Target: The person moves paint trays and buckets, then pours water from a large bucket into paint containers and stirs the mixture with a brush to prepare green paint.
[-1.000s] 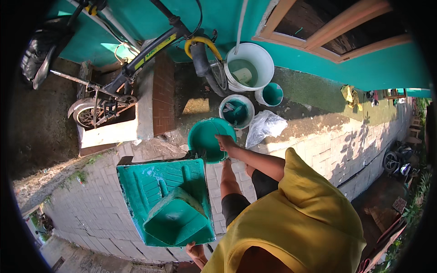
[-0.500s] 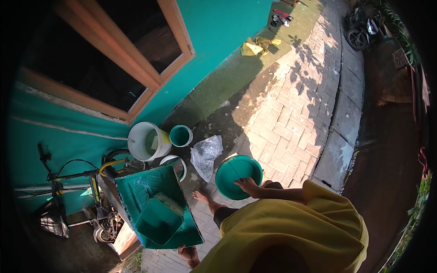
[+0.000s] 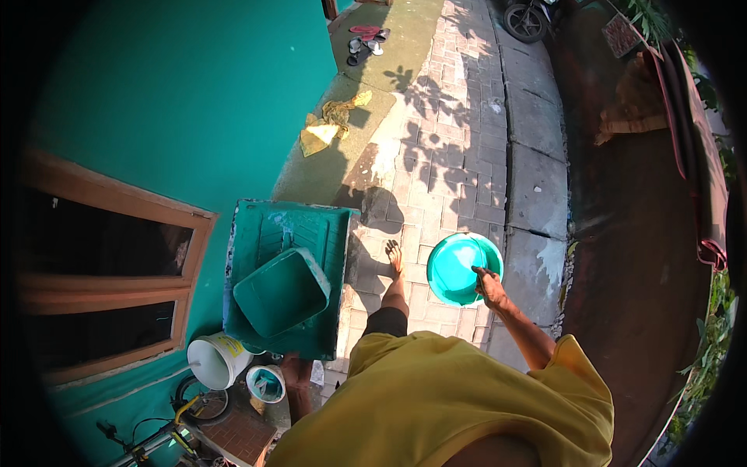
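Near the middle of the head view, my right hand is closed on the thin handle of a round bucket, turquoise inside. The bucket hangs above the sunlit paving. On the left, my left hand supports a green-coated, ridged paint tray from below at its near edge. Its fingers are hidden under the tray. An open square tub, coated in the same green, lies tilted on the tray. My bare foot is on the paving between tray and bucket.
Beside the window in the turquoise wall stand a white bucket, a smaller bucket and a bicycle. Yellow cloths and footwear lie ahead by the wall. Right of the path is a brown channel.
I have moved forward along the path, and the view has turned. The window and standing buckets now appear lower left. The bucket in my right hand has swung right; my left hand still carries the tray.
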`<state>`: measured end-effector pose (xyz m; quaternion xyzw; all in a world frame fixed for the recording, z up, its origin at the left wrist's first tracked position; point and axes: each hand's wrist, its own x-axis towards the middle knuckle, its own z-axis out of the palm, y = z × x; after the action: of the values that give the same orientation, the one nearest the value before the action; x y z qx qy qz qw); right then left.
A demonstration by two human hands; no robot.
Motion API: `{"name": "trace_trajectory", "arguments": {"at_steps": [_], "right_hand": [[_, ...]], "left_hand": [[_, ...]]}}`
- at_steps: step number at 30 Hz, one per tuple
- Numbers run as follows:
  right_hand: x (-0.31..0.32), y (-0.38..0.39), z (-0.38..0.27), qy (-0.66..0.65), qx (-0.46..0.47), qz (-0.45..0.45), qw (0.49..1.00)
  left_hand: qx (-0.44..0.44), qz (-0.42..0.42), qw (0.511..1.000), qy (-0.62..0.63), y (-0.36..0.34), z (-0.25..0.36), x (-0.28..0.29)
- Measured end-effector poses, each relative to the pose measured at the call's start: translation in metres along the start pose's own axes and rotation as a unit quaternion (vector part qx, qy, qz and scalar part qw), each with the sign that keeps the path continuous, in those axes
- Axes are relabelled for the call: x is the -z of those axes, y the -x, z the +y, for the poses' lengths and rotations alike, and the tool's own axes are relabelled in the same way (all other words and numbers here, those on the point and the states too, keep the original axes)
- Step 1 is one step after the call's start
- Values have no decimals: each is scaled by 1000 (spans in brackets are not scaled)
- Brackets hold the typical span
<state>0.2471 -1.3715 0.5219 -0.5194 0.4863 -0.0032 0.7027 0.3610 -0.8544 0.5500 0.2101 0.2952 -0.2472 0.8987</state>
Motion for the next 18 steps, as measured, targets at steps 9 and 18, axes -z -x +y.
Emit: {"name": "trace_trajectory", "arguments": {"at_steps": [9,18], "right_hand": [[89,-177,-194,-80,-67,166,981],[165,-417,-364,-164,-165,270,934]], "left_hand": [[108,44,986,-116,-314,-52,-267],[126,-47,975,-179,-615,-145,-564]]}}
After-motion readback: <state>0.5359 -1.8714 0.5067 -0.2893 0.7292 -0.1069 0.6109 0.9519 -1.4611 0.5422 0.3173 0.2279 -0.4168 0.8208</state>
